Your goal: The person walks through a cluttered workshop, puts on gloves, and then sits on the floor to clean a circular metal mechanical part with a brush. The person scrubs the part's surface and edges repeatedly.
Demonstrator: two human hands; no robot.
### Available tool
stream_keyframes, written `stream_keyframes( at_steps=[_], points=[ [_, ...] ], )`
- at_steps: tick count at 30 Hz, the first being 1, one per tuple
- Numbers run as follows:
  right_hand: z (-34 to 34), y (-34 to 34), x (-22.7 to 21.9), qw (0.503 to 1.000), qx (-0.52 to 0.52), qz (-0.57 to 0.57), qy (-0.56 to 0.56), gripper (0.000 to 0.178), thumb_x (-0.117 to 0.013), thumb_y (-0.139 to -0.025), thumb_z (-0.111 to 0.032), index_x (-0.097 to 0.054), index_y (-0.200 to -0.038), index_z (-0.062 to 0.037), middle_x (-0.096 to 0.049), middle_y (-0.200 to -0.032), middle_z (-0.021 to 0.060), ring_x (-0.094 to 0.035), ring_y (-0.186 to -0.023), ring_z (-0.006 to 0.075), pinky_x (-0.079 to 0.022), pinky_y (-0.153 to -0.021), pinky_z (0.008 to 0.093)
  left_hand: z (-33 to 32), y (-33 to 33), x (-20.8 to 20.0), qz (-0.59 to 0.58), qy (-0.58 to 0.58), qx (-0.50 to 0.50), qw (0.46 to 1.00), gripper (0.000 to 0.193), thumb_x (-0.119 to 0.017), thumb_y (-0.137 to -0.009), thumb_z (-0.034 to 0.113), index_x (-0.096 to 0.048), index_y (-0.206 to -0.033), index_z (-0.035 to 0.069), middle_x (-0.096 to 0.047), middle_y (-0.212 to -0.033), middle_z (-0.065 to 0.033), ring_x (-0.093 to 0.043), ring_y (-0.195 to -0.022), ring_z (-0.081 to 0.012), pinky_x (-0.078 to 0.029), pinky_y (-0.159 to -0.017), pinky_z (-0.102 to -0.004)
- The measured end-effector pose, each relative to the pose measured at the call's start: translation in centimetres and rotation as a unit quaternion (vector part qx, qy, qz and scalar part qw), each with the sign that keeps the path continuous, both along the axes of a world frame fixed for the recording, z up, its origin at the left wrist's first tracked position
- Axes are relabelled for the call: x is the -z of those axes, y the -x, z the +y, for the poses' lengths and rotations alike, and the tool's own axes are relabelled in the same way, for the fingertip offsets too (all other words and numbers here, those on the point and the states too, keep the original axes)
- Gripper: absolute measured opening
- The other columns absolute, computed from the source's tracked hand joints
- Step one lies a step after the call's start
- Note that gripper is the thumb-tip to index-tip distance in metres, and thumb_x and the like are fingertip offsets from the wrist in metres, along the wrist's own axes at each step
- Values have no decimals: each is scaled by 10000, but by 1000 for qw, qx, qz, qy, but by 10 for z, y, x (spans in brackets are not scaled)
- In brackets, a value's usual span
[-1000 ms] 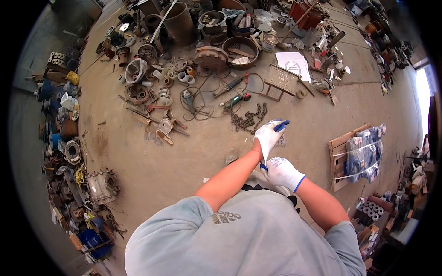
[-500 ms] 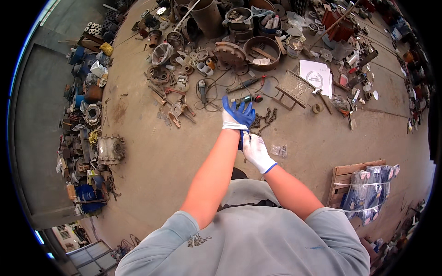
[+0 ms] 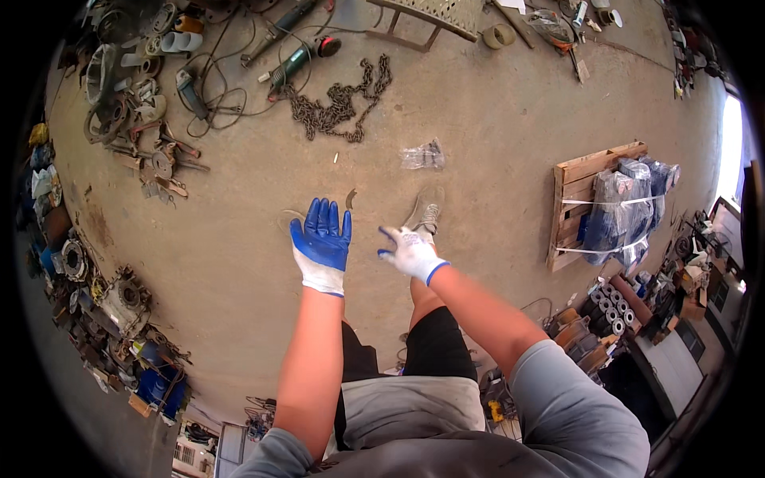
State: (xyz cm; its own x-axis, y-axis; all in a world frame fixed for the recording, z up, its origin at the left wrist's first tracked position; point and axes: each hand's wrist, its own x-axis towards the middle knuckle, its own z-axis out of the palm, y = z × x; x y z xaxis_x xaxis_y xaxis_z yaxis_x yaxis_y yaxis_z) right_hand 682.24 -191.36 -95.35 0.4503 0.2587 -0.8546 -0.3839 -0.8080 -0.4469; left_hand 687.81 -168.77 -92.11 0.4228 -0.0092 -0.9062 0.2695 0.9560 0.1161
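My left hand (image 3: 320, 243) wears a white work glove with a blue coated palm. It is held palm up over the concrete floor, fingers stretched out and open, with nothing in it. To its right, apart from it, my right hand (image 3: 413, 253) wears the same kind of glove, its white back showing. Its thumb and a finger stand apart and nothing shows between them; the other fingers are partly hidden. Beyond my hands lie a small curved brown piece (image 3: 351, 199), a clear plastic bag (image 3: 422, 155) and a rusty chain (image 3: 339, 109).
Corded power tools, a green angle grinder (image 3: 293, 67) among them, lie at the far left. A metal mesh step (image 3: 434, 17) stands at the far edge. On the right is a wooden pallet (image 3: 561, 219) with wrapped blue items. Machine parts (image 3: 127, 299) line the left side.
My right hand has let go of the left glove's cuff, and the hands have parted. My left hand has turned palm up. The view has tilted down, showing my legs and a shoe.
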Motion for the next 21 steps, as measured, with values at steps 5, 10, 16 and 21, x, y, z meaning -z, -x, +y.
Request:
stream_keyframes(
  at_steps=[5,10,16,21],
  points=[
    [-25,-50,234,982,81,-29,169,919,-837,-974,-486,-396,-1758,-293,-369,-1774,275,-517,-1552,446,-479,-1254,505,51,20,49,-122,196,95,968,871,-502,-1069,785,-503,-1700,183,-489,-1746,-133,-397,-1610,-543,-414,-1235,-749],
    [-19,-88,404,949,145,70,271,787,-771,-986,-488,-506,-1706,-316,-191,-1860,258,-420,-1631,457,-425,-1316,499,132,66,113,-2,126,199,972,837,-479,-1111,740,-479,-1702,147,-500,-1713,-205,-468,-1547,-564,-444,-1220,-715],
    [-8,-37,402,908,229,-302,177,403,-659,-1038,-281,-741,-1259,46,-725,-1302,281,-663,-1285,459,-497,-1168,501,138,128,155,54,-137,273,951,635,-485,-1200,537,-496,-1676,118,-567,-1632,-125,-571,-1460,-389,-454,-1247,-539],
    [108,5,182,953,278,-53,-111,385,-741,-1067,-216,-726,-1388,-5,-812,-1255,160,-779,-1158,292,-588,-1039,399,155,98,70,225,-4,179,958,888,-613,-1112,646,-241,-1789,207,-251,-1822,-154,-450,-1527,-524,-488,-1185,-697]
  ],
)
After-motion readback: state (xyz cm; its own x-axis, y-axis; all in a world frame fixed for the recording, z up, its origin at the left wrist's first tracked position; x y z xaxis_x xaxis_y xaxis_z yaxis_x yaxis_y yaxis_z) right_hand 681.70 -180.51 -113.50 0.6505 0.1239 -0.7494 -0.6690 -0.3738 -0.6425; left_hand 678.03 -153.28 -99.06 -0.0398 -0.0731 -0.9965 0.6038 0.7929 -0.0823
